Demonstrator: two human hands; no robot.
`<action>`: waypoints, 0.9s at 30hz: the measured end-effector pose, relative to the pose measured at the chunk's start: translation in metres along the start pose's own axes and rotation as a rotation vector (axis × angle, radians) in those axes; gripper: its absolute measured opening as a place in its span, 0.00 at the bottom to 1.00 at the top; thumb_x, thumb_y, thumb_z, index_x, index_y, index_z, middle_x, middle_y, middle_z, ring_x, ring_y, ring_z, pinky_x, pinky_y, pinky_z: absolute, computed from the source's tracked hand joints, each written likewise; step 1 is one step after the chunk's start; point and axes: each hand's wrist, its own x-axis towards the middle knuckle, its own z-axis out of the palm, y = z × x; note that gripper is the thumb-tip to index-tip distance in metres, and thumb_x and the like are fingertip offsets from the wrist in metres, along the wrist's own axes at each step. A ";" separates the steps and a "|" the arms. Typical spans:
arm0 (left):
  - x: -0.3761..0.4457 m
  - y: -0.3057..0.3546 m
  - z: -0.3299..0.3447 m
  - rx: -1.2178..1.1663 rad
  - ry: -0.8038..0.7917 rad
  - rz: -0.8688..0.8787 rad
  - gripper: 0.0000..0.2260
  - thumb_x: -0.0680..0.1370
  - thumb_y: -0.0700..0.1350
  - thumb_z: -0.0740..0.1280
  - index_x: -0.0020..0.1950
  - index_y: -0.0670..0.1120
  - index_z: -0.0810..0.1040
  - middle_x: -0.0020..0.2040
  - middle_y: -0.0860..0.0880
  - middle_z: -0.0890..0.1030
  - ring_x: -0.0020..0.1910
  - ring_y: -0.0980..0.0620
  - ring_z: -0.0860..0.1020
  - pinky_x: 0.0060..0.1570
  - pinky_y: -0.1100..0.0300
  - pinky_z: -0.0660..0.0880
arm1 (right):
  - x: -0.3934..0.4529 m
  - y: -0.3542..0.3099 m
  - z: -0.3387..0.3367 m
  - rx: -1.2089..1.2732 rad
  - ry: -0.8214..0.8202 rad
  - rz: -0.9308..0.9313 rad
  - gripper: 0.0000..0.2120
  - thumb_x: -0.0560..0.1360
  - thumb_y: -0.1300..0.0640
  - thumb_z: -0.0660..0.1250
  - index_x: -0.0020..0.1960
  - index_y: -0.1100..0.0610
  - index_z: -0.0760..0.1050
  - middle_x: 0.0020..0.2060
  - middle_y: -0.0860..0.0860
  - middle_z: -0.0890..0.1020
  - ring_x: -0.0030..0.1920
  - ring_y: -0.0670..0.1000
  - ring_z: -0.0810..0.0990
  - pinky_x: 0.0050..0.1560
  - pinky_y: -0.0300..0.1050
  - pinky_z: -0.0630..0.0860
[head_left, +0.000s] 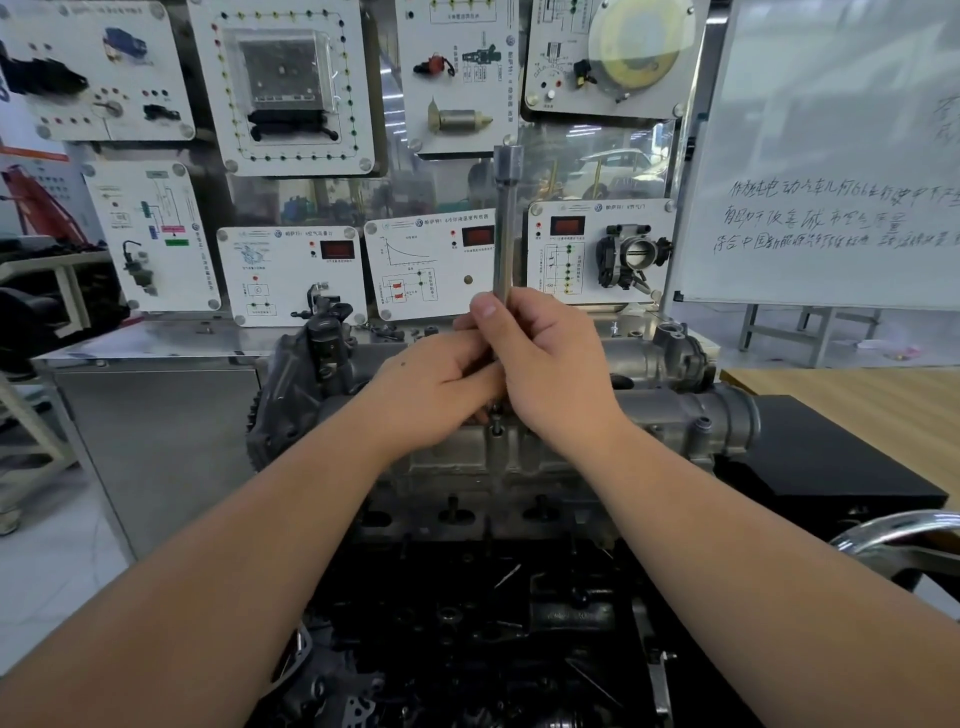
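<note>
Socket bar (504, 223) gripped upright, frame centre, by fingers of left hand (436, 384) and right hand (550, 364) | bolt (497, 427) judged not yet drawn from cylinder head (524, 460) (bar tip hidden).

I counted two hands at work, one left hand (436, 384) and one right hand (550, 358), and between them a single rod (505, 223). There was one engine (519, 457) under them. On the display wall behind hung eight white panels (291, 275): four along its top edge, four along its bottom edge. Three of the bottom ones carried red readouts (337, 250), one apiece. Off to the right stood one whiteboard (831, 156) and one wooden table (857, 410). One black box (810, 467) sat beside the engine, and one chrome handle (893, 530) showed at the right edge.
</note>
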 end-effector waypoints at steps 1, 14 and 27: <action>-0.001 0.000 -0.001 -0.053 -0.007 0.005 0.10 0.82 0.55 0.61 0.44 0.58 0.78 0.40 0.53 0.83 0.39 0.57 0.82 0.48 0.50 0.81 | 0.000 -0.001 -0.001 -0.029 -0.022 -0.009 0.13 0.83 0.53 0.65 0.48 0.59 0.83 0.38 0.50 0.85 0.39 0.46 0.82 0.38 0.37 0.77; 0.002 0.001 -0.002 -0.013 -0.017 0.036 0.08 0.79 0.51 0.63 0.42 0.60 0.76 0.37 0.62 0.83 0.35 0.61 0.82 0.39 0.60 0.76 | -0.003 0.003 -0.001 -0.014 -0.116 -0.044 0.01 0.82 0.53 0.66 0.51 0.48 0.75 0.39 0.43 0.81 0.39 0.41 0.81 0.37 0.30 0.75; 0.002 0.002 -0.003 -0.127 -0.118 0.012 0.16 0.86 0.52 0.60 0.43 0.69 0.78 0.36 0.55 0.83 0.36 0.53 0.83 0.45 0.54 0.81 | -0.004 0.020 -0.001 -0.110 -0.072 -0.074 0.16 0.84 0.53 0.62 0.38 0.53 0.66 0.28 0.41 0.71 0.30 0.41 0.70 0.32 0.36 0.68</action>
